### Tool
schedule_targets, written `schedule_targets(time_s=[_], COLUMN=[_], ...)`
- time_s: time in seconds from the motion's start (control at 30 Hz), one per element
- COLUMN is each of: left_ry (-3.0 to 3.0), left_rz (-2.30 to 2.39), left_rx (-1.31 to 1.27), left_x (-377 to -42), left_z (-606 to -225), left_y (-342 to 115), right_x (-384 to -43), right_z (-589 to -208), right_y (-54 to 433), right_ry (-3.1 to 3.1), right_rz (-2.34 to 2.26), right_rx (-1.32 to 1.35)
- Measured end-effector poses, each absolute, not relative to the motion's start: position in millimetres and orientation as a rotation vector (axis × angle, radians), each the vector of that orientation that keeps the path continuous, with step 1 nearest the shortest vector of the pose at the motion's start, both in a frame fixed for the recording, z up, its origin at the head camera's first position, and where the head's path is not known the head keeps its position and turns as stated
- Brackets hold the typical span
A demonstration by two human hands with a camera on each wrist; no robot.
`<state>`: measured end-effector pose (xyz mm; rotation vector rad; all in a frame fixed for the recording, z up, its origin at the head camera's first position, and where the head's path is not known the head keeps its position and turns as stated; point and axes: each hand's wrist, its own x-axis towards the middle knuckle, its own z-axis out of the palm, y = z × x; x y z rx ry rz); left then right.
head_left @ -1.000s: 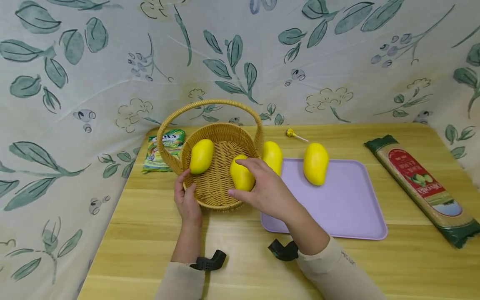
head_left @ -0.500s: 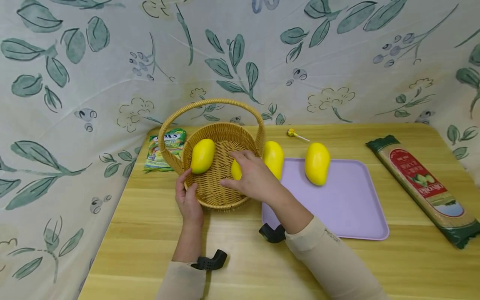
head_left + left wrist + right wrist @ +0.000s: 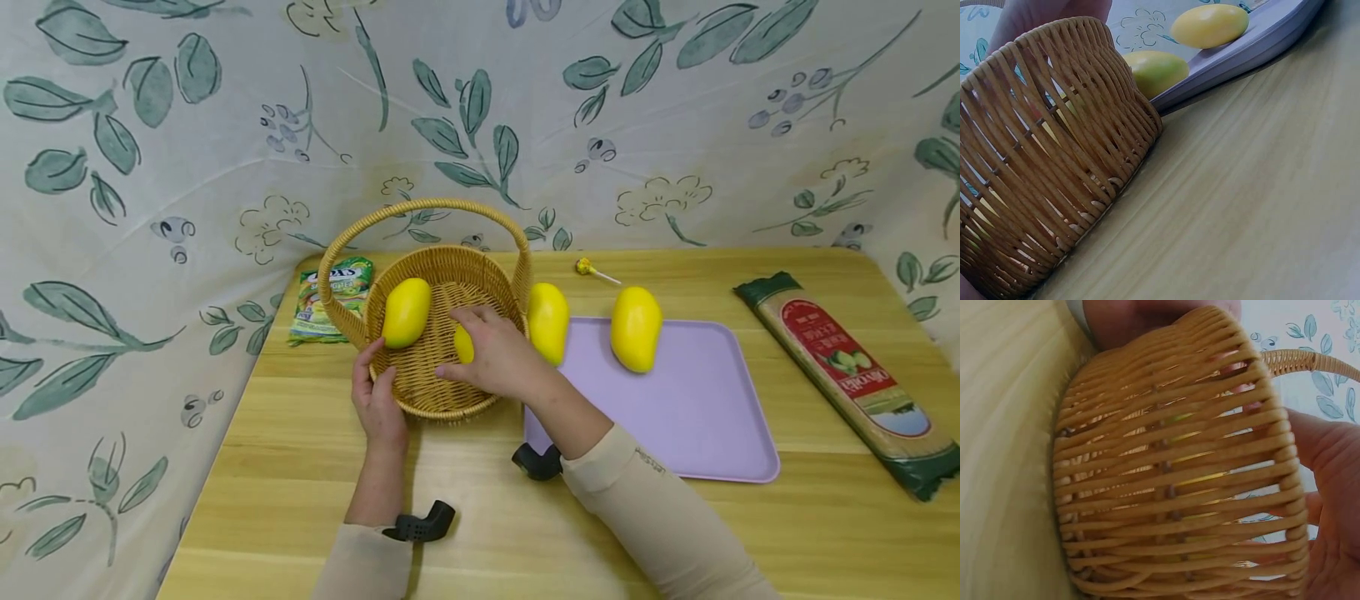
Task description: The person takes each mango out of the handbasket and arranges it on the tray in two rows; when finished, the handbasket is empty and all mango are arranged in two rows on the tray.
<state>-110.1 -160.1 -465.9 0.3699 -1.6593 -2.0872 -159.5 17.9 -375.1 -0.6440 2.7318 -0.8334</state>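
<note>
Yellow mango [image 3: 463, 344], mostly covered by the person's right hand [image 3: 495, 354], is inside the wicker basket [image 3: 450, 260]. That hand's grip curves round the fruit, thumb and fingers on either side; how firmly, I can't tell from here. The left hand [image 3: 381, 408] holds the basket's near left rim. By its fingertips, a second mango [image 3: 407, 312] lies inside on the left. Just right of the basket, a third mango [image 3: 551, 321] rests at the corner of a lilac tray [image 3: 675, 417], while a fourth mango [image 3: 637, 329] lies across the tray's far edge. Beyond it, a lollipop [image 3: 596, 271] lies on the wooden surface [image 3: 480, 533].
</note>
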Motion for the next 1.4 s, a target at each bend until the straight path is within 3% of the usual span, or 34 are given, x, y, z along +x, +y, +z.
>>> schedule_targets(time_s=[1.4], left_ry=[-1.654], left_rz=[-2.096], left_rx=[0.334], left_x=[-110], left_z=[-465], left_y=[-161], right_x=[-164], right_z=[-390], right_y=[7], right_ry=[2.720], right_rz=[-0.677], right_rx=[-0.723])
